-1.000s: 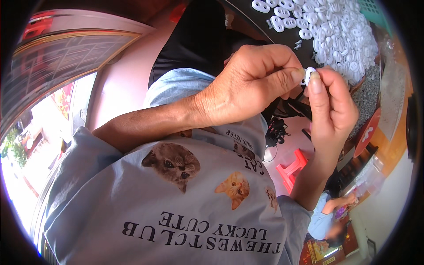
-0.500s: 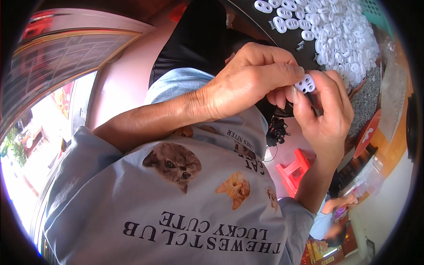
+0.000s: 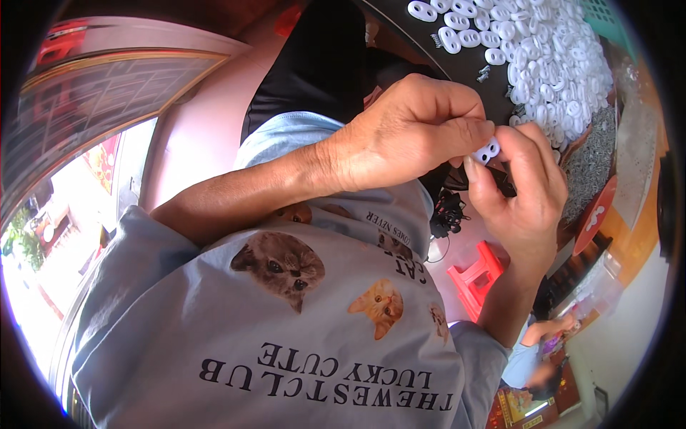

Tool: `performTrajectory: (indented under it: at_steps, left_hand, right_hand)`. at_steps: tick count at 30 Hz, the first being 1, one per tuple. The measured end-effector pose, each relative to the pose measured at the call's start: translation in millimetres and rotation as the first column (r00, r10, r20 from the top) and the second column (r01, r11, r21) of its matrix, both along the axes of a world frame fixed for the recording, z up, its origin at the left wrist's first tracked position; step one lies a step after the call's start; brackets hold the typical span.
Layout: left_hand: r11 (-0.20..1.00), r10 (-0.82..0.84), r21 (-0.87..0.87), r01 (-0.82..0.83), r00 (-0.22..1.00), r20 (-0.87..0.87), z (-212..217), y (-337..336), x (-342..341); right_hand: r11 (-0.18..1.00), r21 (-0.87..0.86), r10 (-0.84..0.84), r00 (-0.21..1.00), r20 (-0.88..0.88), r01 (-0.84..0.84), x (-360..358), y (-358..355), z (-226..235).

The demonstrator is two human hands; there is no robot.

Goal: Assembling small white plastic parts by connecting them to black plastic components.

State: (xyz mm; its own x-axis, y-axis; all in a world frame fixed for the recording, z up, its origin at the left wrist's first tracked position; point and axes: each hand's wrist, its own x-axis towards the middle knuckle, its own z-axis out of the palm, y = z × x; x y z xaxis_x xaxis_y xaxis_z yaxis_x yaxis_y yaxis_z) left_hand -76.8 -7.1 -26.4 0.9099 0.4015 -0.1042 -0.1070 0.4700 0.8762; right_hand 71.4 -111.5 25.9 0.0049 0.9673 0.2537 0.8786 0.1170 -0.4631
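Our left grip (image 3: 421,129) and right grip (image 3: 527,182) both pinch one small white piece (image 3: 487,152), seemingly to steady it.

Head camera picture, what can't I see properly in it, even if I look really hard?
- Head view: part of the white piece, covered by the left hand and right hand.
- Head view: the rest of the white pile, cut off by the top edge.
- Head view: the whole green thing, cut off at the picture's rim.
- Head view: the metal bits' exact shape, too small.
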Motion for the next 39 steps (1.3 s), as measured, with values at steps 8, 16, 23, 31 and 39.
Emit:
performTrajectory:
  at_steps: [8,16,23,31,39]
  left_hand:
    - [0.996,-0.054,-0.072,0.05,0.997,-0.049,-6.6,2.5,-1.4]
    - [0.992,-0.118,-0.056,0.117,0.993,-0.008,-6.7,6.6,-3.8]
    - [0.997,-0.076,-0.033,0.077,0.997,0.029,-8.8,4.5,-7.2]
    - [0.999,-0.037,0.012,0.037,0.999,0.036,-16.4,1.2,-9.3]
    - [1.0,-0.018,0.013,0.017,0.999,0.042,-17.9,-1.0,-10.2]
  right_hand:
    - [0.998,0.02,0.054,0.998,0.015,-0.054,-0.1,0.7,-2.0]
    - [0.999,-0.014,0.035,0.999,0.006,-0.035,-4.5,0.1,-0.7]
    - [0.95,-0.241,-0.285,0.865,-0.413,0.198,-20.4,-10.8,-0.9]
    - [0.864,-0.466,-0.499,0.44,-0.747,0.189,-32.8,-10.5,-1.8]
    - [0.863,-0.45,-0.505,0.402,-0.764,0.228,-37.6,-17.2,-13.3]
